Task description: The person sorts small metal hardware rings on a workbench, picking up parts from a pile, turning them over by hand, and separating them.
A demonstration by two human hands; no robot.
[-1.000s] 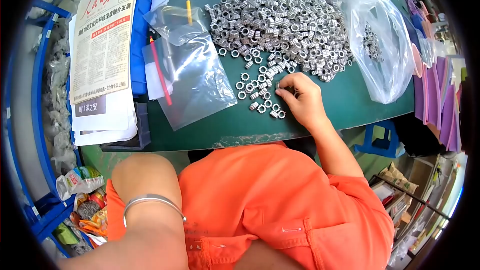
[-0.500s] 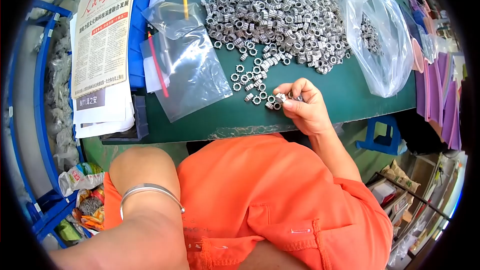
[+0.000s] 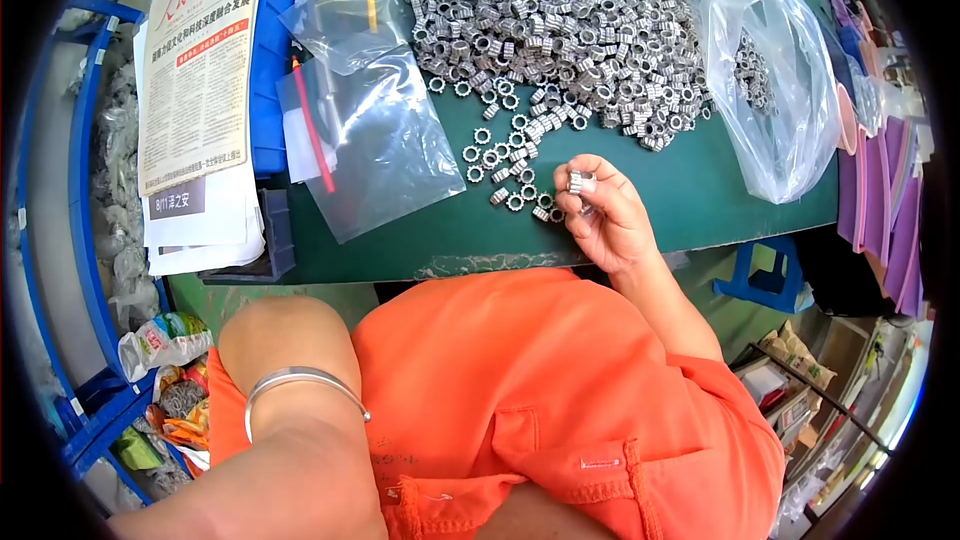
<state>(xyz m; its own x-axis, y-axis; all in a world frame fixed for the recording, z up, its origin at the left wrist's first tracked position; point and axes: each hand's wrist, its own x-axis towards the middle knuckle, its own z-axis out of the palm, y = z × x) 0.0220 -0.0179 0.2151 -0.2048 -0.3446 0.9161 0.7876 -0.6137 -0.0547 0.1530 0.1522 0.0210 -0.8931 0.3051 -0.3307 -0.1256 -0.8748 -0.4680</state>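
Note:
In the head view, my right hand is raised just above the near part of the table, its fingers closed on a small toothed metal ring. Another piece of metal shows partly between the fingers, but how many it holds is hidden. Several loose rings lie on the green tabletop left of this hand. They trail from a large heap of the same rings farther back. My left arm, with a silver bangle, is bent back toward the camera; its hand is outside the picture.
Clear plastic bags lie left of the rings, with a red pen and a yellow stick. A newspaper leans by a blue bin. A big clear bag lies right. A blue stool stands below.
My right hand has lifted slightly and turned, bringing the held metal ring upright at the fingertips, away from the loose rings. The view has shifted a little; my left arm stays bent.

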